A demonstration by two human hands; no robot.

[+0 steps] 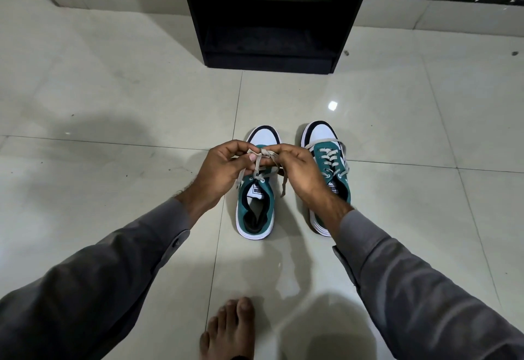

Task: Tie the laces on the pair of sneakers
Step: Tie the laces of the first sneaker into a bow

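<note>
A view looking down from a person's head onto a pale, glossy tiled floor (113,90). Two green-and-white sneakers with dark toe trim stand side by side on the floor, toes pointing away from the viewer, a narrow gap between them.

The left sneaker (256,206) is directly under the hands. Its beige lace (259,161) is drawn up from the top eyelets and gathered between both hands above the tongue. The left hand (224,169) has its grip closed on the lace, thumb and fingertips pinching a loop near the middle. The right hand (300,172) also has its grip closed, fingers curled and pinching the same lace, touching the left hand's fingertips. One loose lace end (283,186) hangs down between the two shoes; another trails off to the left of the shoe.

The right sneaker (326,155) sits just beside the first, partly hidden behind the right wrist. Its lace (330,158) crisscrosses the eyelets, with a loop lying across the toe; whether it is knotted cannot be told.

Both forearms wear grey long sleeves (99,269). A bare foot (229,331) rests on the floor at the bottom edge, nearer the viewer than the shoes. A black shelf unit (269,14) stands on the floor beyond the sneakers, well apart from them.
</note>
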